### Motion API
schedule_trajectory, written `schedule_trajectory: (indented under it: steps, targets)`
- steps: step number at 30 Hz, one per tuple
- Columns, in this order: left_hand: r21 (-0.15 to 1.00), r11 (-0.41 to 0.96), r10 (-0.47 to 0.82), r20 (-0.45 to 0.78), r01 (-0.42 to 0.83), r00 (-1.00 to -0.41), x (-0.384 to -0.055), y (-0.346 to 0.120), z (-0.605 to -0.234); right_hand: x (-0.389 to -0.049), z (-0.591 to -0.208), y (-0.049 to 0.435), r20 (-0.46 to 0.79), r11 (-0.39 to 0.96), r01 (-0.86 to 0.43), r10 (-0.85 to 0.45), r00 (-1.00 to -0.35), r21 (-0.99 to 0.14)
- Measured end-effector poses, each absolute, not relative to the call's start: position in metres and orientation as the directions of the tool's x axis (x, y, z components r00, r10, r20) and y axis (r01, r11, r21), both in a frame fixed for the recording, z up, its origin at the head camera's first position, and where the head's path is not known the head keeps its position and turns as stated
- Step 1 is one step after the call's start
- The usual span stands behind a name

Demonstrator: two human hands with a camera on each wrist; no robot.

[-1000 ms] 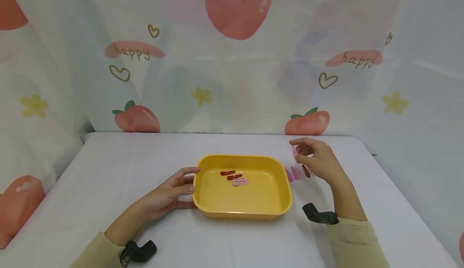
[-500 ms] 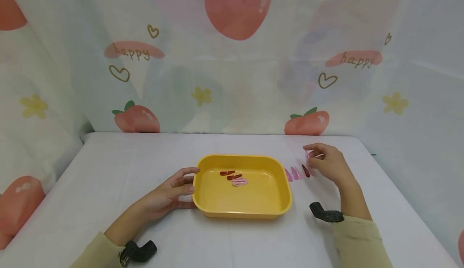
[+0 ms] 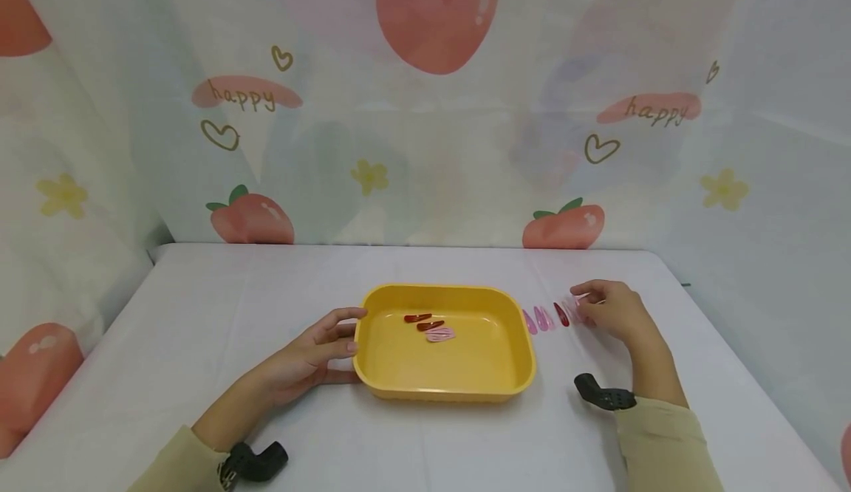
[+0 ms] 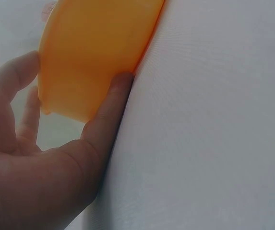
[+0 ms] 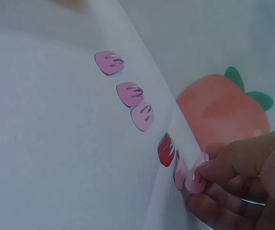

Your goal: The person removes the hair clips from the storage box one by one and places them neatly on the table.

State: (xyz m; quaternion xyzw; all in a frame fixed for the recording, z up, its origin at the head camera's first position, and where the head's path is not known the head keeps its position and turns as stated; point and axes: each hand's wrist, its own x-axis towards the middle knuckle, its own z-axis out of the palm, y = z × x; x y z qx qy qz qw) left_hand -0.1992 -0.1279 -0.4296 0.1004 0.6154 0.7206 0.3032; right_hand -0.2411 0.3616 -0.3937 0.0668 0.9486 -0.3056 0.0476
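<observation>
My right hand [image 3: 614,311] pinches a pink snap hair clip [image 5: 198,175] just over the tabletop, at the right end of a row of clips. Close beside it is another pink hair clip [image 5: 179,173], then a red hair clip [image 5: 166,150]. Further along the row lie a light pink hair clip [image 5: 142,116] and two darker pink ones. With spread fingers, my left hand [image 3: 302,355] touches the outside of the left end of a yellow tray [image 3: 445,394]. Inside the tray are two red hair clips [image 3: 430,325] and light pink striped clips [image 3: 439,335], lying close together.
A white cloth covers the table [image 3: 266,285]. Behind it hangs a printed curtain [image 3: 425,167] with peaches and flowers, meeting the table's back edge. Each wrist carries a black camera mount [image 3: 603,394].
My right hand has moved right and down toward the table with the pink hair clip, past the red clip to the row's end. My left hand and the tray stay in place.
</observation>
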Motion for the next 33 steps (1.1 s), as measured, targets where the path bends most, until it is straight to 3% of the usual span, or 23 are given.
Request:
schedule_trajectory:
  steps: [19, 33]
  targets:
    - [0.948, -0.047, 0.555, -0.237, -0.314, -0.798, -0.199, -0.128, -0.428, -0.24, -0.393, 0.359, -0.096, 0.837, 0.155, 0.123, -0.988, -0.525]
    - [0.949, -0.055, 0.563, -0.228, -0.311, -0.794, -0.198, -0.127, -0.429, -0.226, -0.351, 0.303, 0.054, 0.699, -0.101, -0.089, -0.995, -0.708]
